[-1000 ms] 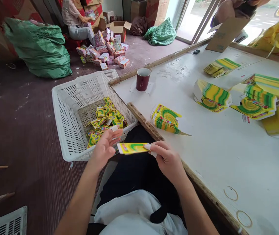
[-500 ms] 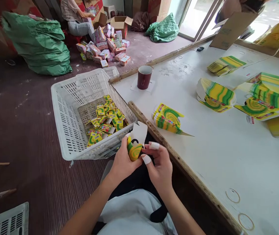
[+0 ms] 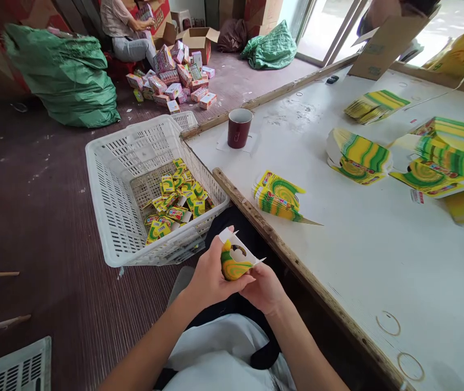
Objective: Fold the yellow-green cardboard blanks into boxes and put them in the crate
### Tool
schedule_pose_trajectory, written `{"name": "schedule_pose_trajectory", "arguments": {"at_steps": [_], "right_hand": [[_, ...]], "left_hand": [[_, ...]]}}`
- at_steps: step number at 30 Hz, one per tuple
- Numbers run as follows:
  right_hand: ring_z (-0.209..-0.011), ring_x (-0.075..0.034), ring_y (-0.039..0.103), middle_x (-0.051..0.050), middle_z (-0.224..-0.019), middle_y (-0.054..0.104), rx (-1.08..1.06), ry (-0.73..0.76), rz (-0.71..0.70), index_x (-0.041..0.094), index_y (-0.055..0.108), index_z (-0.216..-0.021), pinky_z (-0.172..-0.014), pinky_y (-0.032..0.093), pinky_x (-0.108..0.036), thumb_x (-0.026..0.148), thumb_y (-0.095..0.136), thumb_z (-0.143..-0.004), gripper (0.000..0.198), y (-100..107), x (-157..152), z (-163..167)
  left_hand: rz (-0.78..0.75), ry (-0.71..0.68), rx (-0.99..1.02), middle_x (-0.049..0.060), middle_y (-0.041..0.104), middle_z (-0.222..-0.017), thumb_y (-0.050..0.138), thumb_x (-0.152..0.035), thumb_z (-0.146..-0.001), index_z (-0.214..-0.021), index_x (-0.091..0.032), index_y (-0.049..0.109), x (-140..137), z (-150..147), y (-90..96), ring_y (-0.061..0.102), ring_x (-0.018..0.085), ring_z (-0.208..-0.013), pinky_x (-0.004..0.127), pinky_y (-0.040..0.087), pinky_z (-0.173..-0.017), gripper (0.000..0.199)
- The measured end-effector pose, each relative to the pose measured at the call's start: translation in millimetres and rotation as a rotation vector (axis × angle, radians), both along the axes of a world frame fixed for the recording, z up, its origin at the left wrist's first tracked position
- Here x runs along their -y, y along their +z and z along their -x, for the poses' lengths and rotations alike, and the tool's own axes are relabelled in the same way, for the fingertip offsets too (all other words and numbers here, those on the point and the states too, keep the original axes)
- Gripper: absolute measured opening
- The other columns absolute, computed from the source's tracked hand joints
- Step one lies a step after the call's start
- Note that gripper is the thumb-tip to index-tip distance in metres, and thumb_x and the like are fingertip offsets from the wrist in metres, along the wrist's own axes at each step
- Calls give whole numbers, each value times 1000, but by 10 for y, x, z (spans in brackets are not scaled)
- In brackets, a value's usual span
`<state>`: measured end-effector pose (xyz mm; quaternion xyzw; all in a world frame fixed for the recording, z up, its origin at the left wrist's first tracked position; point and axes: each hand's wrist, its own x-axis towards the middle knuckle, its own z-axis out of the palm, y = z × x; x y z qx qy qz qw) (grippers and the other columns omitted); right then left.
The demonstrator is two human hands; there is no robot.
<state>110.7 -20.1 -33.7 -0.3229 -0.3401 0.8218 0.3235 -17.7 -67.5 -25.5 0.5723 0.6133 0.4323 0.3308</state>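
A white bench (image 3: 378,260) fills the right side, its wooden edge running beside the person's lap. Just left of it is a white basket (image 3: 112,217). A fanned stack of flat cartons (image 3: 278,198) lies near the bench's edge. Over the lap, the left hand (image 3: 205,277) has its grip closed around an open carton (image 3: 235,267); the right hand (image 3: 265,289) meets the carton's lower right, its grip partly hidden, how closed I cannot tell. Small yellow-green boxes (image 3: 170,209) lie in the basket.

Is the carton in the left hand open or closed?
Open: the carton gapes at its upper end, showing the white inside.
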Motion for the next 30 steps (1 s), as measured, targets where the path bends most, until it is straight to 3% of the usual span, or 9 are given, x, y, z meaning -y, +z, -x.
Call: {"name": "schedule_pose_trajectory", "arguments": {"at_steps": [3,5,10,13,17,20,24,27,30], "right_hand": [[-76,-23,69,-5,-83,76,-77,-23,85,24,73,-86,-71,58,-36,71,72,-66,51,0,11,-56],[-87,-25,69,-7,-95,76,-60,-89,28,24,73,-97,-81,56,-39,69,76,-64,55,49,-36,-113],[-94,-25,68,-6,-97,75,131,-66,-88,21,72,-99,-91,53,-42,48,85,-66,45,130,-141,-146],[-99,-26,67,-5,-103,74,169,-21,-124,23,69,-110,-93,53,-42,48,84,-67,52,92,-132,-112],[-120,-29,59,-10,-128,65,247,33,-392,25,64,-125,-107,44,-45,52,73,-77,56,85,-49,-79],[-127,-27,56,-10,-142,57,391,45,-643,26,55,-138,-111,41,-43,33,62,-88,51,87,3,-64],[-134,-24,52,-6,-142,58,463,-114,-819,30,58,-137,-113,41,-42,15,51,-90,50,-10,-42,-74],[-135,-23,50,-5,-142,58,549,-341,-805,31,52,-142,-115,38,-46,15,46,-93,52,-95,-129,-123],[-144,-25,38,-7,-153,46,622,-322,-959,31,40,-150,-117,34,-48,19,44,-96,55,-137,-165,-174]], "left_hand": [[19,20,-39,10,63,-120,78,-38,-70,-134,-23,42,-31,23,16,65,27,-106,40,53,-91,75],[12,5,-123,8,63,-113,76,-37,-71,-127,-24,45,-51,32,12,67,26,-99,38,54,-84,66],[-45,-70,-307,3,62,-98,67,-21,-69,-112,-27,47,-47,2,-21,66,23,-87,32,50,-71,48],[-31,-57,-320,1,60,-91,63,-18,-68,-103,-27,44,-25,-3,-30,65,23,-81,30,47,-67,42],[47,-91,-262,2,59,-90,62,-19,-67,-105,-26,42,-45,8,-41,63,23,-76,32,47,-65,43],[77,-131,-220,7,59,-101,62,-19,-70,-115,-24,43,-105,-5,-61,63,25,-88,38,51,-76,49],[-14,172,-279,17,53,-121,76,-28,-61,-122,-18,44,-172,-5,-79,54,35,-117,53,44,-99,69],[124,354,-111,10,62,-104,86,-38,-52,-112,-18,50,-179,62,-73,63,31,-96,49,51,-84,72],[207,344,285,1,66,-80,81,-41,-64,-100,-20,54,-172,149,-43,64,19,-69,34,53,-66,49]]}}
